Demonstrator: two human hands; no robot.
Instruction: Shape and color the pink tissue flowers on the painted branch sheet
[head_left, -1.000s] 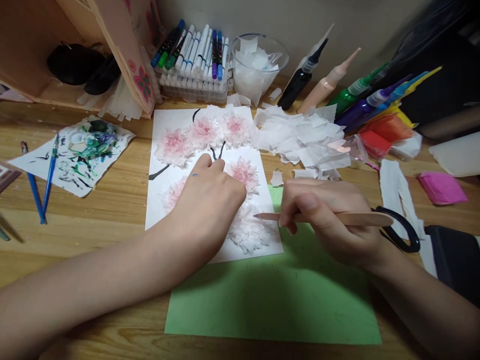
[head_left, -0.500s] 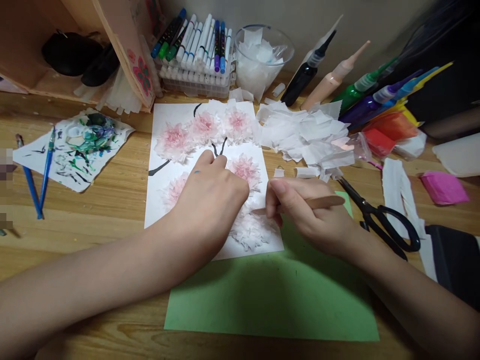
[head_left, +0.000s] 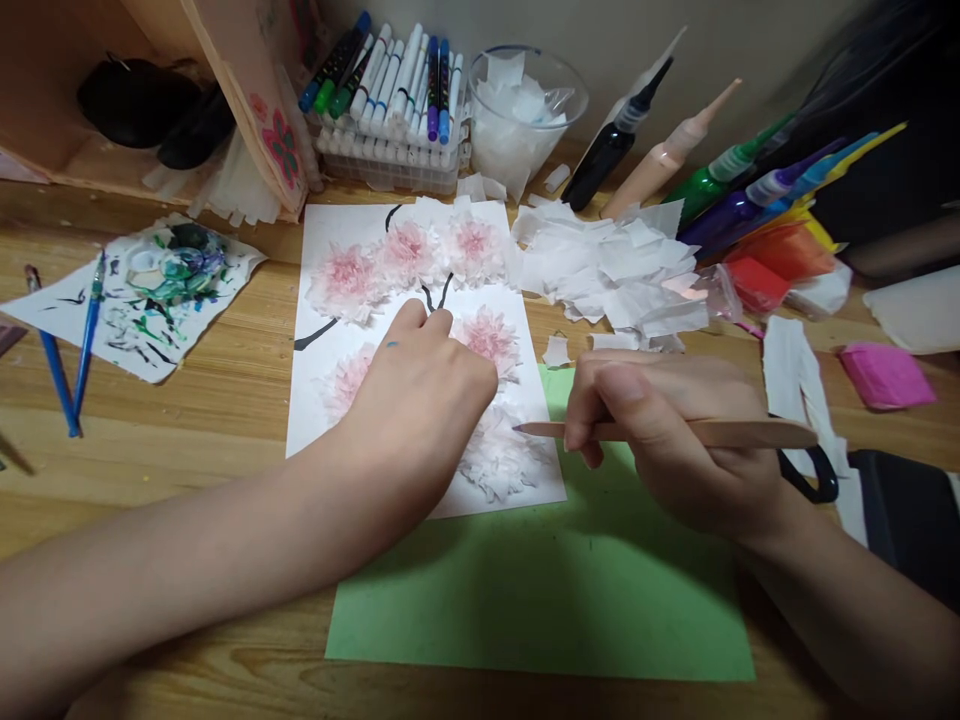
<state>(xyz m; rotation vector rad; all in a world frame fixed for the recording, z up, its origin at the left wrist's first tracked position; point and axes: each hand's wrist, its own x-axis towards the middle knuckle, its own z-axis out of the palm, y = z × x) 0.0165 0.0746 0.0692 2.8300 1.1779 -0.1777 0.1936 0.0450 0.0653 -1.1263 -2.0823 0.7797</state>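
A white sheet (head_left: 330, 235) with black painted branches and several pink-white tissue flowers lies on the wooden desk. My left hand (head_left: 420, 400) rests on its middle, fingers curled over the paper, covering part of the flowers. My right hand (head_left: 667, 430) grips a wooden stick (head_left: 750, 434) held level, its pointed tip just right of the lowest white flower (head_left: 499, 460). A green paper sheet (head_left: 540, 600) lies under my right hand and the white sheet's lower edge.
A heap of white tissue squares (head_left: 607, 270) lies right of the sheet, a clear cup of tissue (head_left: 521, 110) and a marker rack (head_left: 394, 100) behind it. Paint bottles (head_left: 720, 180) lean at the back right. Scissors (head_left: 814, 480), pink tissue (head_left: 885, 375), brushes (head_left: 71, 340), paint-smeared paper (head_left: 150, 295).
My right hand has pulled the stick back to the right, away from the lowest flower it was pressing half a second ago. The left hand has stayed put.
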